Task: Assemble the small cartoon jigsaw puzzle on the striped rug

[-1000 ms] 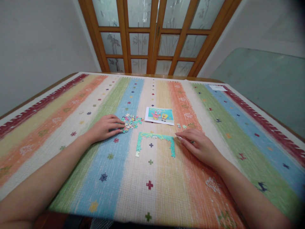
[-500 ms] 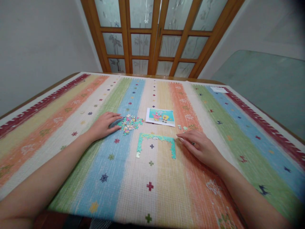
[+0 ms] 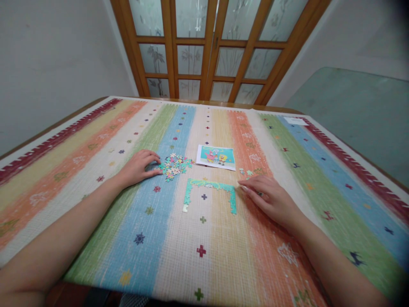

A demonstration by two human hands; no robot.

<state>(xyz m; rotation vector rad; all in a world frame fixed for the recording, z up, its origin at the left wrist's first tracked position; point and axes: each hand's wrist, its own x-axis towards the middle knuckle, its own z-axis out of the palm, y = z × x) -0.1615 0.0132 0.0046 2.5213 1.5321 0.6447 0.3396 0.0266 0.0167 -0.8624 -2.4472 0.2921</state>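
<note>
My left hand [image 3: 138, 167] rests on the striped cloth with its fingers spread, the fingertips touching the left edge of a pile of loose puzzle pieces [image 3: 175, 165]. A partly joined teal puzzle border [image 3: 209, 190] lies in front of me, shaped like an open frame. My right hand [image 3: 269, 198] lies flat beside the border's right corner, fingers stretched out and holding nothing. A small cartoon reference picture [image 3: 216, 156] lies just behind the border. Three or so loose pieces [image 3: 247, 172] sit near my right fingertips.
The table [image 3: 96, 100] is covered by a striped multicolour cloth [image 3: 198, 247]. A white label [image 3: 295, 121] lies at the far right corner. Wooden glazed doors [image 3: 211, 47] stand behind the table, with white walls on both sides.
My left hand has drawn back slightly to the left of the loose pile and its fingers have spread. My right hand has barely moved. The view has shifted a little.
</note>
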